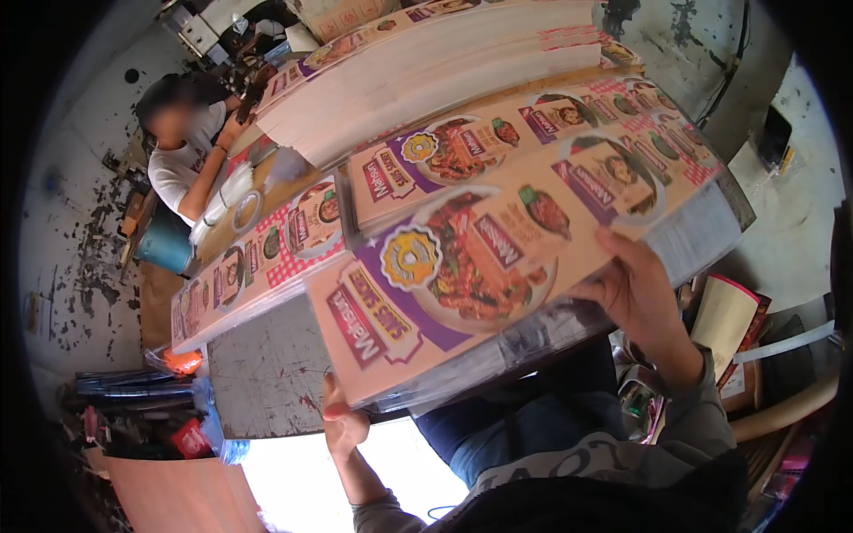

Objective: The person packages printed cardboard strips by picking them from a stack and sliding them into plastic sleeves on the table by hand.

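Lettered shirt front [569, 457] lies below and between the hands. Far beyond the left hand [346, 425] sits a blue bucket [164, 246], contents hidden. Between the hands lies the printed sheet [498, 240], tan with a purple band, yellow badge and pictured dishes; the right hand [638, 289] holds its near edge, while the left curls at its near corner, grip unclear. Beyond both: flaking wall [84, 240], scuffed grey tabletop [262, 373], tall paper stack [426, 102], and a co-worker [171, 182].
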### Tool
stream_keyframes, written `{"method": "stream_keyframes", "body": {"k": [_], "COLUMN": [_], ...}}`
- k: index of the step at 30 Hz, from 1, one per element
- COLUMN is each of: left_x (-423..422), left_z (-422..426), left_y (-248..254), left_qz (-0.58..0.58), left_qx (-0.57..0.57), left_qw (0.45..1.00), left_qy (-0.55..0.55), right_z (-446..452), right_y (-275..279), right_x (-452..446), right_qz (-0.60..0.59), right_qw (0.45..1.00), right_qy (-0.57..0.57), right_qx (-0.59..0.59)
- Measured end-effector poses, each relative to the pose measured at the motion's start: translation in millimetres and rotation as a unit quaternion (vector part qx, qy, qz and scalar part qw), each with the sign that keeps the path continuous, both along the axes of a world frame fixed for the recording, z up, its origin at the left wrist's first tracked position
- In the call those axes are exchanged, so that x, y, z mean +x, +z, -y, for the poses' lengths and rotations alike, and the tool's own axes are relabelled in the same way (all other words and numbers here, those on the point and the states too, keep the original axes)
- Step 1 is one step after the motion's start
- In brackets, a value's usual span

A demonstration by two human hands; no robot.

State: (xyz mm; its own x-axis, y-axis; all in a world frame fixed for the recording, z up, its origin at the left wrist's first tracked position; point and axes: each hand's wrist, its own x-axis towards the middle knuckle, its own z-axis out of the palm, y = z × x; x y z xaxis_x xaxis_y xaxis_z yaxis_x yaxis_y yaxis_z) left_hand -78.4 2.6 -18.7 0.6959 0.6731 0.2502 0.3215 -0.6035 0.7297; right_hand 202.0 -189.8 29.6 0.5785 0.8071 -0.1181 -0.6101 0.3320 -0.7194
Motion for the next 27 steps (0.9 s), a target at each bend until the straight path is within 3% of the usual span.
{"method": "stream_keyframes", "body": {"k": [2, 4, 7, 9, 12, 14, 15, 17, 18, 20, 21, 22, 23, 24, 26, 27], "left_x": [13.6, 25.1, 20.4, 22.3, 22.2, 18.6, 17.3, 14.4, 13.0, 8.2, 8.8, 12.5, 16.7, 21.7, 38.6, 50.0], "left_z": [6.0, 10.5, 11.4, 18.2, 16.5, 13.0, 11.4, 11.9, 12.4, 10.0, 9.8, 13.0, 17.8, 22.3, 28.6, 31.9], "left_y": [7.6, 19.7, 18.7, 22.4, 16.3, 15.5, 15.7, 17.3, 18.1, 19.4, 19.1, 20.5, 23.7, 26.2, 27.7, 28.1], "left_qz": [0.012, 0.006, -0.074, -0.164, -0.135, -0.133, -0.127, -0.127, -0.126, -0.134, -0.139, -0.135, -0.162, -0.189, -0.212, -0.202], "left_qx": [-0.023, -0.066, 0.035, 0.181, 0.156, 0.134, 0.112, 0.111, 0.108, 0.112, 0.118, 0.114, 0.144, 0.174, 0.184, 0.193], "left_qw": [0.999, 0.994, 0.993, 0.964, 0.969, 0.971, 0.973, 0.974, 0.976, 0.975, 0.974, 0.975, 0.968, 0.960, 0.951, 0.948], "left_qy": [-0.030, -0.084, -0.090, -0.103, -0.138, -0.149, -0.159, -0.149, -0.140, -0.138, -0.138, -0.137, -0.125, -0.113, -0.128, -0.155], "right_z": [-6.2, -13.9, -37.5, -57.1, -86.1, -96.0, -96.1, -89.6, -82.0, -61.7, -55.7, -50.1, -45.9, -43.5, -41.6, -42.0], "right_y": [9.6, 17.5, 49.4, 50.0, 28.5, 12.6, 6.0, -3.6, -1.2, 9.9, 10.5, 12.0, 12.9, 12.1, 4.9, -0.5], "right_x": [18.7, 45.1, 66.4, 73.4, 80.2, 77.4, 80.6, 94.2, 101.2, 116.4, 125.5, 135.3, 143.3, 149.4, 159.4, 166.4], "right_qz": [0.018, 0.008, 0.047, 0.067, 0.081, 0.059, 0.058, 0.080, 0.080, 0.285, 0.286, 0.498, 0.677, 0.679, 0.845, 0.845], "right_qw": [1.000, 0.993, 0.987, 0.985, 0.986, 0.998, 0.998, 0.967, 0.967, 0.915, 0.913, 0.818, 0.671, 0.668, 0.474, 0.474], "right_qy": [-0.008, -0.036, -0.090, -0.089, -0.089, 0.030, 0.030, 0.187, 0.189, 0.211, 0.212, 0.129, 0.040, 0.042, -0.010, -0.009], "right_qx": [0.019, 0.114, 0.127, 0.129, 0.116, 0.008, 0.009, -0.152, -0.152, -0.194, -0.197, -0.257, -0.299, -0.301, -0.250, -0.249]}}
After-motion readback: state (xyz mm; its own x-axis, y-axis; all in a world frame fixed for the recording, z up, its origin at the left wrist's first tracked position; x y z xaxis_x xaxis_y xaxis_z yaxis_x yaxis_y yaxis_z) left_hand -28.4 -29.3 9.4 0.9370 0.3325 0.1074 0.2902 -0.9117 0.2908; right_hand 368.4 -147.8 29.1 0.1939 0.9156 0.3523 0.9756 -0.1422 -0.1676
